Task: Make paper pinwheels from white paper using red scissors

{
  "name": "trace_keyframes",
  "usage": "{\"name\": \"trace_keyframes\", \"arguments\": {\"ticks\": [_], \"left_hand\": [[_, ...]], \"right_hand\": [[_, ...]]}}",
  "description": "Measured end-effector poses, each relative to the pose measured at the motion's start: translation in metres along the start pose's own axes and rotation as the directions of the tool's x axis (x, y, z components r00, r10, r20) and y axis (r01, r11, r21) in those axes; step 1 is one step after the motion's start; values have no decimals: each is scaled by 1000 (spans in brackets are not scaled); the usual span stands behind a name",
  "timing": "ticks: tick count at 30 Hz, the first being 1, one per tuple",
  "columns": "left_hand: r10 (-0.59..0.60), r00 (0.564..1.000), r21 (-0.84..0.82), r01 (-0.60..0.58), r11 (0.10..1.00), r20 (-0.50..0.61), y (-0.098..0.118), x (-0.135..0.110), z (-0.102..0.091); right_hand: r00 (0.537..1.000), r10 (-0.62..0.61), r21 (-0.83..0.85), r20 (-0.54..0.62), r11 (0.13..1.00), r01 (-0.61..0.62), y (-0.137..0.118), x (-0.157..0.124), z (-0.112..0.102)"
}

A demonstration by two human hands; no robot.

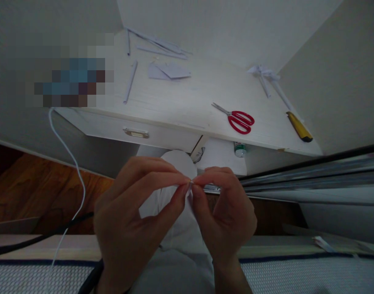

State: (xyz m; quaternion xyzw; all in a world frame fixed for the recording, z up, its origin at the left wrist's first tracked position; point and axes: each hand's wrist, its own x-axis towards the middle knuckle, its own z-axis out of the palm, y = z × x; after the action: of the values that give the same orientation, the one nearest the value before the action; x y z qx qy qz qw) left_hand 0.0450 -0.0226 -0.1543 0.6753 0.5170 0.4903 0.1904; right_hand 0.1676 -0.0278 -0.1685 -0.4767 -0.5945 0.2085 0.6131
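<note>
My left hand (pixel 144 212) and my right hand (pixel 225 212) meet above my lap, in front of the white desk. Both pinch a small piece of white paper (pixel 190 196) between thumb and forefinger. Most of the paper is hidden by the fingers, so its full shape cannot be made out. Beyond my hands, red-handled scissors (pixel 240 121) lie on the desk with their blades pointing left. Flat paper pieces (pixel 168 71) and a thin rolled paper tube (pixel 130 81) rest farther back.
More paper tubes (pixel 162 51) lie along the wall. A folded paper shape (pixel 263 74) and a yellow-handled tool (pixel 299 127) are at the right. Under the desktop stands a small bottle (pixel 240 149). A white cable (pixel 72 155) hangs at the left.
</note>
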Motion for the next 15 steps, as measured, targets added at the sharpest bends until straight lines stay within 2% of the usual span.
{"name": "trace_keyframes", "arguments": {"ticks": [3, 5, 6, 8, 13, 15], "left_hand": [[98, 991, -4, -98, 995, -93, -1, 7, 7], [190, 968, -16, -195, 981, -162, -1, 14, 12], [234, 959, -4, -237, 971, -162, 0, 18, 14], [226, 953, 18, -227, 974, -203, 4, 27, 17], [301, 923, 5, -309, 951, -242, 19, 56, 20], [362, 889, 9, -375, 927, -281, 24, 73, 22]], "right_hand": [[997, -69, -77, -16, 995, 68, -2, 12, 0], [993, -111, -142, -27, 984, 106, -3, 20, 0], [991, -128, -168, -35, 978, 120, -4, 24, 0], [985, -156, -199, -71, 970, 140, -7, 30, 1], [969, -184, -188, -167, 970, 152, -19, 52, 1], [951, -236, -204, -197, 959, 196, -24, 65, 0]]}}
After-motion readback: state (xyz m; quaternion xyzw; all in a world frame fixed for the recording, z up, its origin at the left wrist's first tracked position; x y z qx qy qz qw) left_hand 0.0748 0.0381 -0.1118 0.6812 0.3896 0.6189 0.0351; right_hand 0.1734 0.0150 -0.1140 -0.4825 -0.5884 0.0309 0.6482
